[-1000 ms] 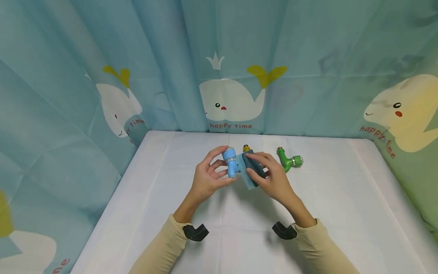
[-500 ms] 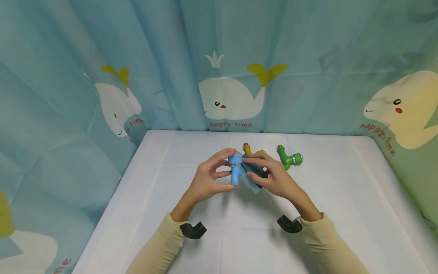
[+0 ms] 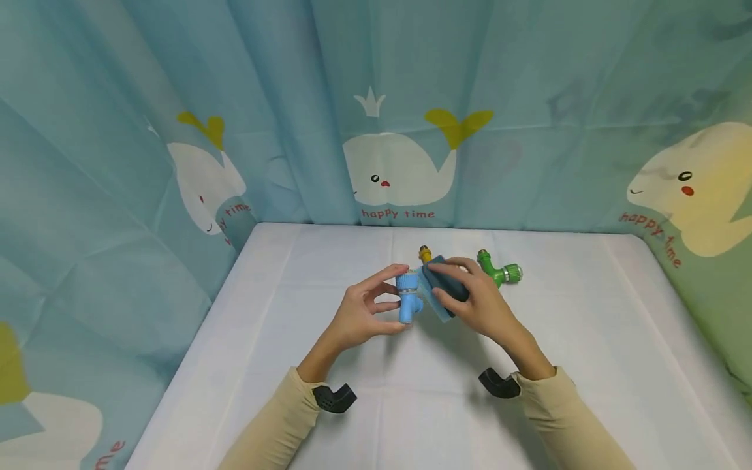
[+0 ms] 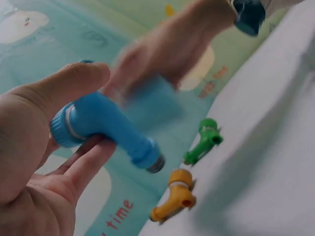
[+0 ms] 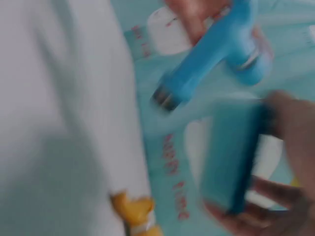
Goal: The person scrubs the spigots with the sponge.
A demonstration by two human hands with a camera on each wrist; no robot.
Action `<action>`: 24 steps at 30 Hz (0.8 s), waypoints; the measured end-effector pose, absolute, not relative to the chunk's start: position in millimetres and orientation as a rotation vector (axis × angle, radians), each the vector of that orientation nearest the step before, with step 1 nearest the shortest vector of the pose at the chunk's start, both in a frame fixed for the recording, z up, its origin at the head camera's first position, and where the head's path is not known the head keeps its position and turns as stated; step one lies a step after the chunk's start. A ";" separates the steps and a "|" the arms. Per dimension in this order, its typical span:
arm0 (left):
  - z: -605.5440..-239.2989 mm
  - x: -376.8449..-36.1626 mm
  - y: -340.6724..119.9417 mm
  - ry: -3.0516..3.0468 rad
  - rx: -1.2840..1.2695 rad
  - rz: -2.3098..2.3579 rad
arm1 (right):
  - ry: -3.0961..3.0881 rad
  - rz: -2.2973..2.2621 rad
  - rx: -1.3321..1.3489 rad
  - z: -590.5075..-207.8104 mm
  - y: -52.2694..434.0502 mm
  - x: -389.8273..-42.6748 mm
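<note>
While the left hand [image 3: 358, 316] pinches the blue tap fitting [image 3: 407, 297] between thumb and fingertips above the middle of the white table [image 3: 587, 339], the right hand [image 3: 478, 303] grips a blue sponge [image 3: 442, 292] with a dark upper face and presses its edge against the fitting's side. Compared with half a second ago, the sponge has swung back from a lower, more folded position to lie flat along the fitting, and the fitting has turned slightly so that its outlet points downward; compared with one second ago, both hands sit a little lower and nearer the table's far edge. This back-and-forth reads, as a judgement, as a wiping stroke in progress, with the blue piece only partly cleaned.

Count of parts: three tap fittings in all, one blue (held), one yellow [image 4: 173, 199] and one green [image 4: 203, 141], the latter two lying on the table just beyond the hands, near each other but apart. One sponge. Two hands, each wearing a dark wrist mount [image 3: 333, 397].
</note>
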State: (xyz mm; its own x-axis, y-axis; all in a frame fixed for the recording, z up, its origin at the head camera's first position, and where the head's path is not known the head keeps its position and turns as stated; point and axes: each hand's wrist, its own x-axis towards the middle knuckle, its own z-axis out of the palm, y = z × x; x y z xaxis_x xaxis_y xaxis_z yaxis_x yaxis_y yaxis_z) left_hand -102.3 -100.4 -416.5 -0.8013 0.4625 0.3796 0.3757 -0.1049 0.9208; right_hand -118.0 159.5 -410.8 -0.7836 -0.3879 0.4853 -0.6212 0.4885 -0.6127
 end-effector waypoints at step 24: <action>-423.3 -107.1 -102.2 2.153 0.872 2.114 | -2.194 1.082 1.059 -413.6 132.2 -95.7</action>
State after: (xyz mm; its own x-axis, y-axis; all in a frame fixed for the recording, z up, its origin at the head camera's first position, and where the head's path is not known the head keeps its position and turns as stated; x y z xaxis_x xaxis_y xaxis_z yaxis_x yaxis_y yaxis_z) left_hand -107.1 -102.2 -423.3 -0.8458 0.3815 0.3729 0.3798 -0.0603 0.9231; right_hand -95.7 132.2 -413.6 -0.5910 -0.4317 0.6815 -0.8034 0.3912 -0.4489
